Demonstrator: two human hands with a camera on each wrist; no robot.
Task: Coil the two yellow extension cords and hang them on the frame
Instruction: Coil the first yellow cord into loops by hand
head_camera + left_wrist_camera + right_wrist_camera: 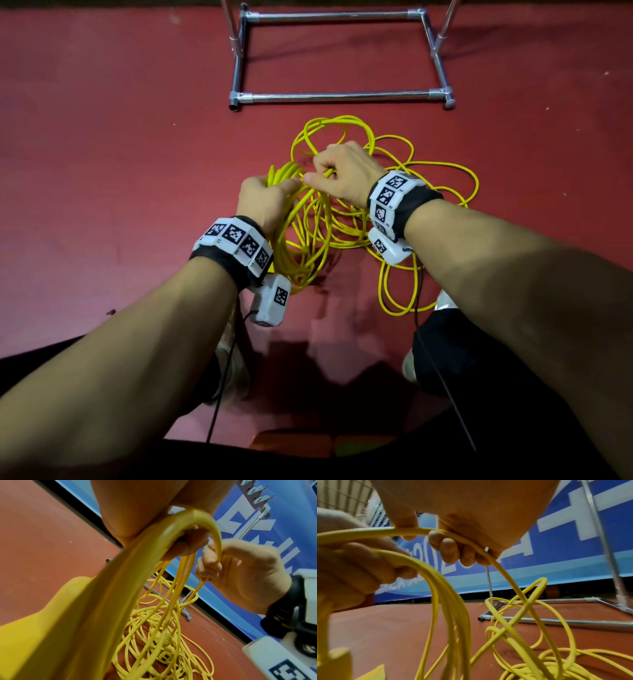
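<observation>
Yellow extension cord [442, 171] lies in loose tangled loops on the red floor. My left hand [263, 202] grips a bundle of gathered loops [301, 240] that hang down from it [137, 561]. My right hand [342, 171] is just beside it, fingers curled round a single strand [462, 536] that runs from the left hand's bundle down to the pile [556, 662]. A yellow socket end [163, 657] lies among the loops on the floor. The metal frame [335, 97] stands beyond the pile, its base rectangle on the floor.
A blue banner wall [556, 547] runs behind the frame. The frame's uprights [604, 547] rise out of view. My shoes [236, 363] and dark trouser legs are near the bottom, close to the cord pile. Red floor [102, 137] stretches left and right.
</observation>
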